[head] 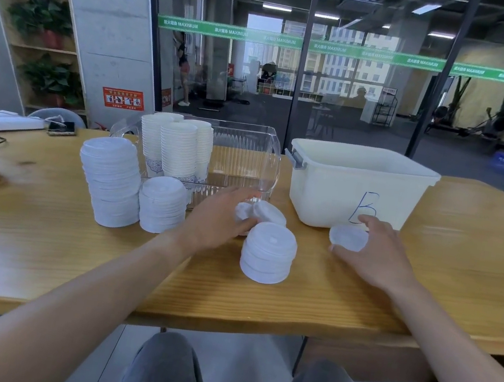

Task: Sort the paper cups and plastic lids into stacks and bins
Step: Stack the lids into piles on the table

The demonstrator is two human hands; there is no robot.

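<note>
Wooden worktop [443, 287] is carrying a white bin [356, 187] marked B at the right and a clear bin [249, 157] holding stacked paper cups [178, 146] at the left. Three stacks of plastic lids are standing in front: a tall stack [110, 181], a middle stack [163, 203] and a near stack [268, 252]. The left hand [220, 218] is curling its fingers around loose lids [260, 212] beside the clear bin. The right hand [373, 253] is pinching a single lid [348, 237] just before the white bin.

left hand [220, 218] grips lids [260, 212] | right hand [373, 253] pinches lid [348, 237] | beside white bin [360, 188]
</note>
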